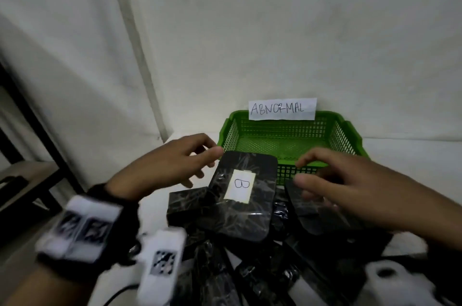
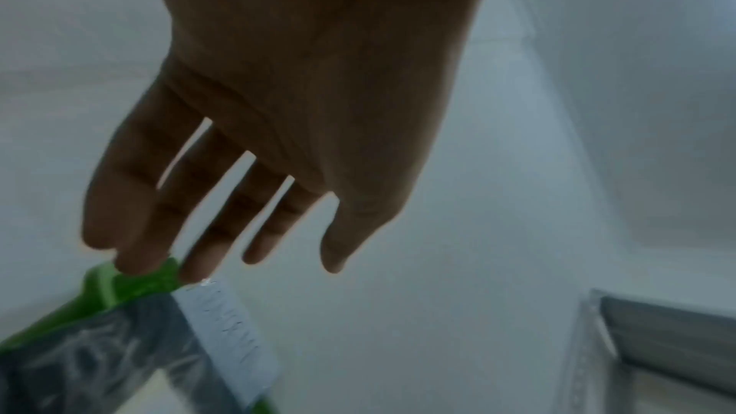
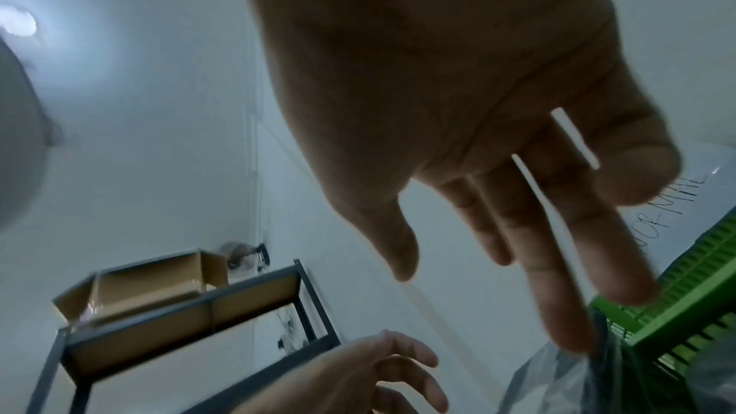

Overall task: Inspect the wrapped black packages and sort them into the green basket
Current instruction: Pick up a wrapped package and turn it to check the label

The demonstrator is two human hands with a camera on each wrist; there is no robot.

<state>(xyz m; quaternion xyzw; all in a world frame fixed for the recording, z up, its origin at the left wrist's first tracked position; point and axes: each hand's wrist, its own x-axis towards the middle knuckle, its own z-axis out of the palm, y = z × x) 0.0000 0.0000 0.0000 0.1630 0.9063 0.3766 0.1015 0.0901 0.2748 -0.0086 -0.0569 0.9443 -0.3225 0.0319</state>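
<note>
A heap of black plastic-wrapped packages (image 1: 225,243) lies on the white table. The top package (image 1: 240,215) carries a white label marked "B" (image 1: 240,187) and leans toward the green basket (image 1: 287,140), which holds nothing. My left hand (image 1: 202,168) hovers by this package's far left corner with fingers relaxed and spread, gripping nothing. In the left wrist view the left hand (image 2: 239,251) shows straight fingers above the basket rim (image 2: 131,282). My right hand (image 1: 301,172) hangs open over another package (image 1: 312,215) beside the basket's front wall. The right wrist view also shows the right hand (image 3: 498,263) holding nothing.
A paper sign reading "ABNORMAL" (image 1: 282,109) is stuck on the wall behind the basket. A dark metal shelf (image 1: 30,131) stands at the left, with an open cardboard box (image 3: 147,285) on it. White walls close the table's back and left.
</note>
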